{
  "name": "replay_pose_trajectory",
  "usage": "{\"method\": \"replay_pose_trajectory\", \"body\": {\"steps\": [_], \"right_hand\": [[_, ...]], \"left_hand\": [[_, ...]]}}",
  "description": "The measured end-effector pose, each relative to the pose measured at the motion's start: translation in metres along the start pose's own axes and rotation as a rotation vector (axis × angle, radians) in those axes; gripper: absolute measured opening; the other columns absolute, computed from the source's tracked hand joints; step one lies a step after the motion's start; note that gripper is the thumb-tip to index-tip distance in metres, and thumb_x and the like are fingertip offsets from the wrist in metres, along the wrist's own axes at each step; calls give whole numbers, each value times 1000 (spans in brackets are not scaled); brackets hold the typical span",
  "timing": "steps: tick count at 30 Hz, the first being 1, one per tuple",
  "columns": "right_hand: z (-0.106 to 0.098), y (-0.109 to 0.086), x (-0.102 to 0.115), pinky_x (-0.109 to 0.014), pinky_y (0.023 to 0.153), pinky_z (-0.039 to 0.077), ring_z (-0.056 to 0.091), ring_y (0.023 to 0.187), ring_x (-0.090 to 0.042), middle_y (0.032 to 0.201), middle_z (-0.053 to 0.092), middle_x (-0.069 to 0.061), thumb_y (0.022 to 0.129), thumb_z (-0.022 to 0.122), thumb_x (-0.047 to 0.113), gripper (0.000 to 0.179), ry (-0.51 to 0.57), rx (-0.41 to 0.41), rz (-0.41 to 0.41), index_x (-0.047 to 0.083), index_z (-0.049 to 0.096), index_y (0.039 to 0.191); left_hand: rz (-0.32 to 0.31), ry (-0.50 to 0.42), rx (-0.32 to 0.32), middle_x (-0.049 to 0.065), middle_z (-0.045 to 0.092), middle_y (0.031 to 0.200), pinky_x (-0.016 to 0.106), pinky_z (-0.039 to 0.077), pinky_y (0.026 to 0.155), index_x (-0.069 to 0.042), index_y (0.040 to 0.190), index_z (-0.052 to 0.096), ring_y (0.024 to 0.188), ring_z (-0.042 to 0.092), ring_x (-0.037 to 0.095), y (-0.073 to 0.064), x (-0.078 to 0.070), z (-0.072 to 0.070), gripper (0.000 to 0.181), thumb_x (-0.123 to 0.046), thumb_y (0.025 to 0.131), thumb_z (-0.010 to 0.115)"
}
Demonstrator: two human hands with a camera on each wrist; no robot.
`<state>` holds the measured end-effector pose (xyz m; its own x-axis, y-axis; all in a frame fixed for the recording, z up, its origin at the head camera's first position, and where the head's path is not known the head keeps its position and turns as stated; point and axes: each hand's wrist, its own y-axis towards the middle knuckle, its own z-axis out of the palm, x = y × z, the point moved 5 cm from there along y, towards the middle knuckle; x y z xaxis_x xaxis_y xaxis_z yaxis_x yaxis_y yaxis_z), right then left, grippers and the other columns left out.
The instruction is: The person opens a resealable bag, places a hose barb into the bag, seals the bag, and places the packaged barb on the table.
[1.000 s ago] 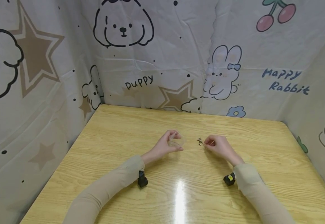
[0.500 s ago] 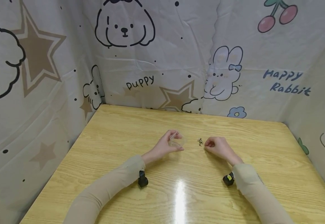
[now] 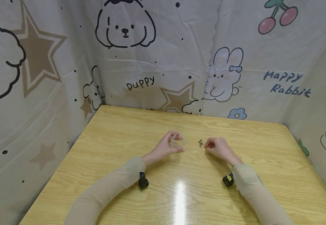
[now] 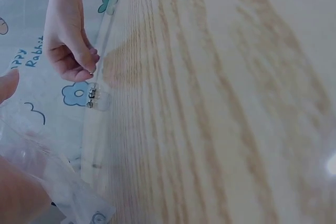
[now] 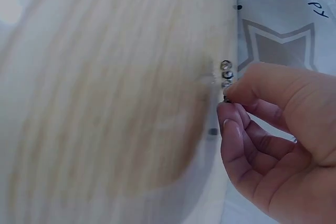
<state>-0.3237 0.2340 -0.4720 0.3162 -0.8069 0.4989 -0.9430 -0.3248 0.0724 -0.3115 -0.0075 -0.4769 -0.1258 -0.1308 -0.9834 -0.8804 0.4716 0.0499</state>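
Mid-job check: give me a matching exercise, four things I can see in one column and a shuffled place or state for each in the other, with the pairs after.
Things:
1. Left hand
2. Right hand
3. Cluster of small shiny pieces
4. Printed cloth

Places and states:
A. Lying on the table, between the hands
B. Hanging behind the table
C. Pinching a tiny dark piece at the fingertips
D. Curled round clear plastic

Pairs: 1-D, 2-C, 3-A, 4-B
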Motion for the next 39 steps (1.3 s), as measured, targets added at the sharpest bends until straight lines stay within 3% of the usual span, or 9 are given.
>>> {"method": "replay_pose_trajectory", "body": {"steps": [7, 16, 23, 30, 33, 39], "right_hand": [[-12, 4, 17, -22, 68, 52, 62, 75, -13, 84, 72, -9, 85, 66, 1, 7, 33, -45, -30, 3, 70, 89], [-34, 11, 66, -23, 69, 55, 64, 76, -11, 86, 72, -6, 87, 66, 3, 8, 84, -108, -147, 8, 71, 91], [-41, 16, 110, -23, 68, 54, 61, 74, -10, 83, 71, -5, 87, 66, 1, 9, 84, -86, -287, 7, 71, 91], [-37, 20, 137, -20, 64, 52, 60, 70, -8, 80, 70, -3, 85, 69, 0, 8, 47, -55, -360, 4, 73, 91], [-32, 21, 144, -19, 64, 53, 62, 70, -8, 81, 72, -3, 85, 71, 0, 7, 39, -38, -403, 5, 74, 90], [-29, 20, 151, -19, 65, 56, 67, 72, -11, 82, 74, -4, 86, 74, 2, 4, 67, -30, -456, 5, 74, 89]], "left_hand": [[4, 12, -4, 15, 54, 137, 36, 53, 99, -9, 139, 41, 94, 72, 21, 0, 1, 1, 63, -9, 86, 77], [-1, 2, -3, 15, 54, 137, 35, 53, 99, -10, 138, 41, 99, 71, 22, -1, -1, 1, 62, -8, 87, 76], [3, -18, 20, 17, 52, 140, 35, 53, 98, -9, 139, 39, 102, 70, 22, -1, -1, 1, 63, -11, 88, 76], [-4, -90, 52, 20, 47, 145, 36, 54, 97, -7, 141, 36, 98, 71, 20, -1, 0, 2, 62, -4, 90, 71], [-12, -65, 33, 16, 50, 144, 39, 51, 103, -11, 140, 39, 106, 69, 24, -1, -1, 1, 61, -7, 89, 73], [-18, 2, -7, 6, 48, 146, 49, 39, 113, -16, 140, 43, 135, 47, 26, -2, -1, 0, 63, -16, 87, 77]]}}
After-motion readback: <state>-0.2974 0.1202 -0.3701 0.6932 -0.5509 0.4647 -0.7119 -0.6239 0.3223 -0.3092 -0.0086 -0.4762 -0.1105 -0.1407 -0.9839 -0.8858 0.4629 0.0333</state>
